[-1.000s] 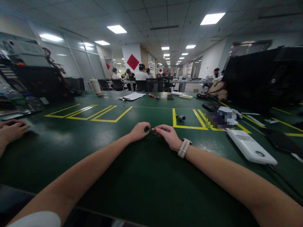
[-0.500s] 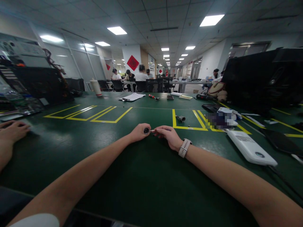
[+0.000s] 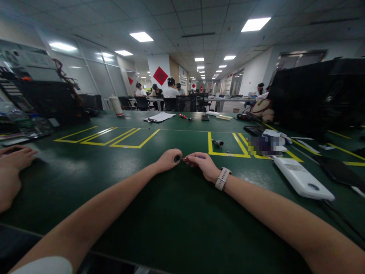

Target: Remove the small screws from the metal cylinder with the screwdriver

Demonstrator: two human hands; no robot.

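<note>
At the table (image 3: 182, 217), your left hand (image 3: 167, 160) curls tightly round a cylindrical part (image 3: 177, 158), apparently steadying it; your right hand (image 3: 203, 164) pinches a slim tool (image 3: 184, 159).

One head-worn camera looks forward and down from near, behind and above the left hand (image 3: 168, 160) and right hand (image 3: 203, 163), facing across the table (image 3: 184, 139) beyond them.

You wear a broad, pale greyish-beige watch strap (image 3: 223, 179) around your right wrist (image 3: 213, 174), pierced by a row of small dark slots, with a slim metallic fastening glinting on it. Ahead of the strap, your right hand (image 3: 203, 163) is bare. Well apart from the strap, on your left arm (image 3: 108, 201), sits a plain white sleeve (image 3: 42, 265) with a smooth, rounded edge.
</note>
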